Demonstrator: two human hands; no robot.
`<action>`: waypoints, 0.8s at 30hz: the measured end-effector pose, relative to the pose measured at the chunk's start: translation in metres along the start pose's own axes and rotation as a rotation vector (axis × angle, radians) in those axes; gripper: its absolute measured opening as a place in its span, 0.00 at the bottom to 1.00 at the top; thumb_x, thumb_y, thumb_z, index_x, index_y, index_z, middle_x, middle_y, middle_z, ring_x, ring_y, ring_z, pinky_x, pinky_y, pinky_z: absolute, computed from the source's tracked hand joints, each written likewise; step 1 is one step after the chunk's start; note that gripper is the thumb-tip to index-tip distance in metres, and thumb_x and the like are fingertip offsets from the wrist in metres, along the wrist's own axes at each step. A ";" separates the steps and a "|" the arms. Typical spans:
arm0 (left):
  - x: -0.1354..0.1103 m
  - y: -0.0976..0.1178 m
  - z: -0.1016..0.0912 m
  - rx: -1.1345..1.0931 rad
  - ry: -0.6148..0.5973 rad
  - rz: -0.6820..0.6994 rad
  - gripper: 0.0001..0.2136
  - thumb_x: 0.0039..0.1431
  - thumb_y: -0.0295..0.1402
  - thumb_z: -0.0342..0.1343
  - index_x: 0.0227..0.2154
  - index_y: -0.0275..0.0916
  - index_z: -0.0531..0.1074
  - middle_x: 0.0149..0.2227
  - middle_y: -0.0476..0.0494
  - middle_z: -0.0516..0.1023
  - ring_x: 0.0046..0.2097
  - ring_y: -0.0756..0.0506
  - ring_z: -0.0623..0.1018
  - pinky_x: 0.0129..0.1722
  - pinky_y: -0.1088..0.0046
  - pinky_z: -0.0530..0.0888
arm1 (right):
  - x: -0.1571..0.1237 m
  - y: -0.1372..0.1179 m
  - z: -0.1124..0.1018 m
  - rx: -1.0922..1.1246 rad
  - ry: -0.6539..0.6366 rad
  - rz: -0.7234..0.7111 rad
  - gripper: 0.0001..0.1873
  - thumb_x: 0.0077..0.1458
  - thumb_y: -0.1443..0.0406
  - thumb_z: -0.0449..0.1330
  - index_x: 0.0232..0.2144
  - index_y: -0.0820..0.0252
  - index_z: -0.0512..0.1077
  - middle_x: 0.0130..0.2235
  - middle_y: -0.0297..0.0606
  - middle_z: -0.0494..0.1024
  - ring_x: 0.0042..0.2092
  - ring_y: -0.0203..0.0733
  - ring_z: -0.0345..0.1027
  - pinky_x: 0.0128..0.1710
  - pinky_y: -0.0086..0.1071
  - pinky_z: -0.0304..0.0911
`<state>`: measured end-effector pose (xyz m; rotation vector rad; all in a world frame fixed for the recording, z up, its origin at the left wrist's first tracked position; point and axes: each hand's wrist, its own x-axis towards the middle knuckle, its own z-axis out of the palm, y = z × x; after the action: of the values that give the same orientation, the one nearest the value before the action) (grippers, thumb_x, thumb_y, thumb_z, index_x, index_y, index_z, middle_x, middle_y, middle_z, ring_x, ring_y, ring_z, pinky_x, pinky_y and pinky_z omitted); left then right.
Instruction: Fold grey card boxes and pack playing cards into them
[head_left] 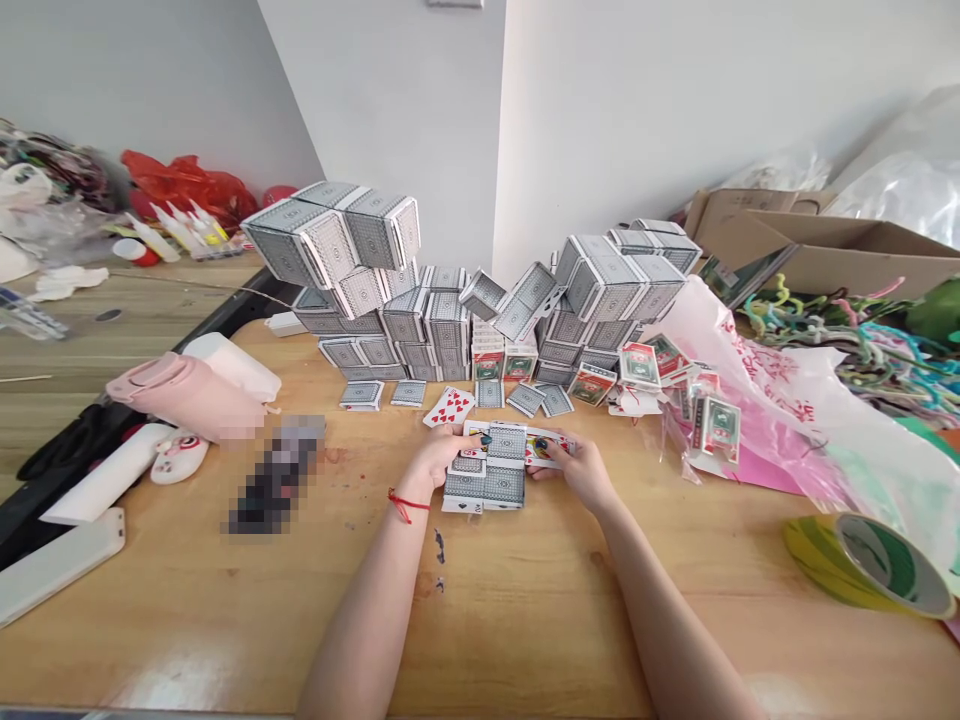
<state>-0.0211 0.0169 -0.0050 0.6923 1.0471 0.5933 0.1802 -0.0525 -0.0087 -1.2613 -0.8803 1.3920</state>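
My left hand [442,455] and my right hand [570,472] meet over a small box-like assembly of grey-backed playing cards [484,482] on the wooden table [525,620]. Each hand pinches the edge of a face-up court card [546,447] lying across its top. A loose seven or eight of hearts [448,407] lies just beyond my left hand. Behind it rises a tall wall of joined card cubes [435,300], with several single cards [409,393] along its foot. A red string circles my left wrist.
Green-and-white card packets [712,425] lie on a pink plastic bag [757,430] at right. A roll of tape [874,565] stands near the right edge. A pink bottle [187,397], white cases and a pixelated object [277,475] lie at left. A cardboard box [817,245] sits behind.
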 end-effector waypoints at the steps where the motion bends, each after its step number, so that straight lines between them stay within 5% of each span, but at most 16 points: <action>1: -0.001 0.001 0.000 0.000 -0.009 -0.005 0.14 0.36 0.25 0.62 0.32 0.31 0.74 0.21 0.43 0.76 0.22 0.46 0.75 0.23 0.70 0.73 | 0.000 0.000 0.000 0.001 0.002 0.001 0.16 0.45 0.59 0.60 0.36 0.61 0.67 0.27 0.37 0.77 0.27 0.45 0.73 0.23 0.37 0.71; 8: -0.002 0.001 0.000 0.001 -0.009 -0.030 0.12 0.38 0.24 0.61 0.31 0.31 0.74 0.21 0.44 0.76 0.22 0.47 0.75 0.23 0.71 0.73 | 0.001 0.001 0.000 -0.022 0.019 0.008 0.16 0.45 0.58 0.60 0.36 0.60 0.67 0.29 0.38 0.77 0.27 0.45 0.73 0.25 0.37 0.72; 14: 0.000 -0.004 0.000 0.105 -0.041 -0.021 0.19 0.30 0.28 0.66 0.32 0.30 0.74 0.25 0.42 0.77 0.26 0.46 0.76 0.26 0.71 0.73 | 0.001 0.001 -0.001 -0.035 0.006 0.015 0.15 0.44 0.57 0.60 0.33 0.60 0.67 0.30 0.38 0.77 0.28 0.46 0.73 0.27 0.38 0.72; 24: -0.001 -0.005 0.009 0.089 -0.045 -0.008 0.19 0.30 0.27 0.65 0.32 0.31 0.74 0.23 0.42 0.77 0.23 0.46 0.75 0.23 0.73 0.70 | -0.003 -0.006 -0.009 0.008 -0.118 0.057 0.21 0.39 0.55 0.64 0.32 0.63 0.67 0.27 0.39 0.76 0.29 0.47 0.73 0.27 0.37 0.71</action>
<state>-0.0127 0.0106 -0.0051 0.7759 1.0391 0.5243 0.1904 -0.0553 -0.0042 -1.2162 -0.9243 1.5265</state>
